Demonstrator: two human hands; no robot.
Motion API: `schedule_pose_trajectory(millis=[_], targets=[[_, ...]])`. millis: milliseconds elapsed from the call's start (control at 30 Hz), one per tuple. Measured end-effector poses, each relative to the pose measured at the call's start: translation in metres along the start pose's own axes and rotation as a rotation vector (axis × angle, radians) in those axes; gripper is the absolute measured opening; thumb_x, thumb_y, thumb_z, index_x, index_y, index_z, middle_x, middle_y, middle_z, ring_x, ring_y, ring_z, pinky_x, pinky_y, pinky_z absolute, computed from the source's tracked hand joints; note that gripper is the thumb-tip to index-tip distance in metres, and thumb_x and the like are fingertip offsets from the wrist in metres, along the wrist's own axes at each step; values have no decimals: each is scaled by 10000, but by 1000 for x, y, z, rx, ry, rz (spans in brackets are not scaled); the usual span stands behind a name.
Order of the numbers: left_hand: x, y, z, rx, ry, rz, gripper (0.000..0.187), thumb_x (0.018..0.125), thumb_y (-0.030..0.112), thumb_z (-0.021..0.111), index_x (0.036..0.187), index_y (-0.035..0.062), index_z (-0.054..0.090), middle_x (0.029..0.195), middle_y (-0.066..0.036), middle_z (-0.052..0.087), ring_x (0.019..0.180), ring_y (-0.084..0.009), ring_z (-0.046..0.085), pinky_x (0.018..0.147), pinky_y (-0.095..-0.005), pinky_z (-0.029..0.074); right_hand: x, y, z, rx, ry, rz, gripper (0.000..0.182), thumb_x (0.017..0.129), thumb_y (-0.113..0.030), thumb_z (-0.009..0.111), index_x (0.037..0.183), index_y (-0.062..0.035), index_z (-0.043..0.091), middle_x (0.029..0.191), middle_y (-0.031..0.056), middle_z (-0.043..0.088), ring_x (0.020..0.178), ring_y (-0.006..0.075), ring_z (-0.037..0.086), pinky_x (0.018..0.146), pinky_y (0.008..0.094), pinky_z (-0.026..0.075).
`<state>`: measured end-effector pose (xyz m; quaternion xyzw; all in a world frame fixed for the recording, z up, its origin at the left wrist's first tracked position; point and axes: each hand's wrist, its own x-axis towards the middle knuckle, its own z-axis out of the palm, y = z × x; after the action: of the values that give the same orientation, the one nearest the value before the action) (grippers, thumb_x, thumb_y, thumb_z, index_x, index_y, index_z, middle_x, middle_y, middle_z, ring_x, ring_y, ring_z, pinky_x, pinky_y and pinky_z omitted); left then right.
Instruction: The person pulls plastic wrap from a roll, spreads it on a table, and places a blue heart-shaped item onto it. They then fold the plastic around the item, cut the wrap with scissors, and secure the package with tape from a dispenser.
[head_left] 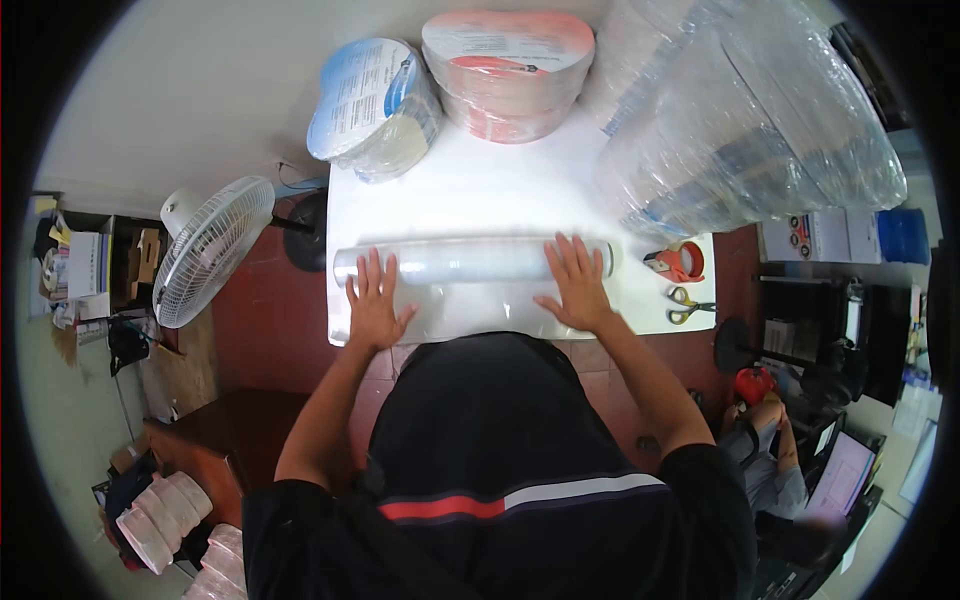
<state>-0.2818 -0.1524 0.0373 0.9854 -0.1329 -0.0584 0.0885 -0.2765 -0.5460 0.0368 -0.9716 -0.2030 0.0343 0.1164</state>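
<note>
A wide roll of clear stretch film (470,260) lies crosswise on the white table, and a loose sheet of film (470,308) spreads from it toward my body. My left hand (375,305) rests flat near the roll's left end, fingers stretched over it and thumb out to the side. Close to the right end, my right hand (578,288) lies the same way, palm down with the fingers spread. Neither hand is wrapped around the roll.
On the table (460,190) stand a blue-topped wrapped stack (375,105), a red-topped wrapped stack (508,75) and large film-wrapped bundles (755,130). A red tape dispenser (678,262) and scissors (690,306) lie at right. A fan (215,250) stands left; a seated person (775,450) is at lower right.
</note>
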Motion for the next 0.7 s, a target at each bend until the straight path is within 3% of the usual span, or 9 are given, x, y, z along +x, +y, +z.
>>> schedule_pose_trajectory(millis=[100, 200, 300, 367, 400, 500, 533, 633, 700], targets=[[58, -15, -2, -12, 89, 36, 895, 924, 569, 552, 1588, 99, 177, 1639, -246, 50, 1500, -462, 80, 1137, -664, 138, 62, 29, -13, -4, 8, -25, 802, 906, -492, 614, 1525, -78, 316, 1541, 191, 335, 1424, 422, 273, 1126, 664, 176], [107, -14, -14, 158, 16, -124, 812, 963, 514, 533, 1577, 94, 208, 1630, -249, 95, 1491, -448, 130, 1137, -656, 143, 106, 46, -13, -80, 130, 25, 665, 907, -407, 639, 1446, -75, 435, 1466, 171, 426, 1374, 371, 353, 1106, 631, 230], [122, -4, -18, -81, 370, -254, 604, 936, 298, 645, 1456, 75, 434, 1483, -217, 381, 1362, -397, 357, 1108, -565, 261, 129, 45, -24, -11, 312, 108, 524, 897, -319, 663, 1342, -72, 537, 1378, 138, 500, 1310, 316, 418, 1071, 600, 280], [114, 3, -19, -104, 318, -78, 545, 915, 249, 668, 1405, 84, 497, 1406, -195, 457, 1302, -376, 417, 1093, -525, 296, 121, 33, -25, 75, 398, 82, 448, 887, -270, 675, 1276, -69, 582, 1325, 118, 530, 1270, 289, 446, 1047, 585, 303], [107, 8, -16, -59, 242, 13, 544, 916, 261, 663, 1410, 99, 502, 1418, -200, 459, 1318, -366, 419, 1080, -529, 311, 111, 29, -17, 86, 257, 71, 589, 887, -321, 676, 1388, -66, 501, 1440, 143, 456, 1356, 325, 385, 1098, 604, 256], [97, 28, -3, 57, -24, 17, 798, 933, 400, 622, 1560, 77, 249, 1619, -231, 159, 1485, -444, 157, 1130, -645, 211, 91, 18, 2, 61, 121, -9, 738, 902, -407, 645, 1500, -75, 371, 1562, 166, 318, 1443, 364, 280, 1144, 627, 183], [101, 29, 1, 49, -16, 4, 831, 935, 428, 609, 1568, 70, 207, 1625, -237, 116, 1488, -459, 118, 1134, -656, 188, 94, 24, 3, 47, 67, -42, 834, 918, -499, 589, 1557, -79, 256, 1624, 172, 195, 1487, 389, 188, 1167, 638, 121], [132, 23, 13, -5, 55, -16, 920, 952, 517, 549, 1583, 34, 87, 1627, -280, 0, 1480, -525, 38, 1124, -699, 145, 122, 37, -2, 77, 52, -43, 820, 931, -535, 550, 1548, -70, 274, 1618, 175, 211, 1481, 384, 203, 1166, 634, 128], [151, 20, 16, -28, 70, -63, 910, 953, 517, 549, 1578, 24, 107, 1624, -284, 30, 1474, -534, 59, 1129, -692, 145, 137, 42, -3, 68, 32, -34, 814, 927, -544, 553, 1534, -63, 301, 1583, 169, 272, 1438, 375, 270, 1152, 621, 170]])
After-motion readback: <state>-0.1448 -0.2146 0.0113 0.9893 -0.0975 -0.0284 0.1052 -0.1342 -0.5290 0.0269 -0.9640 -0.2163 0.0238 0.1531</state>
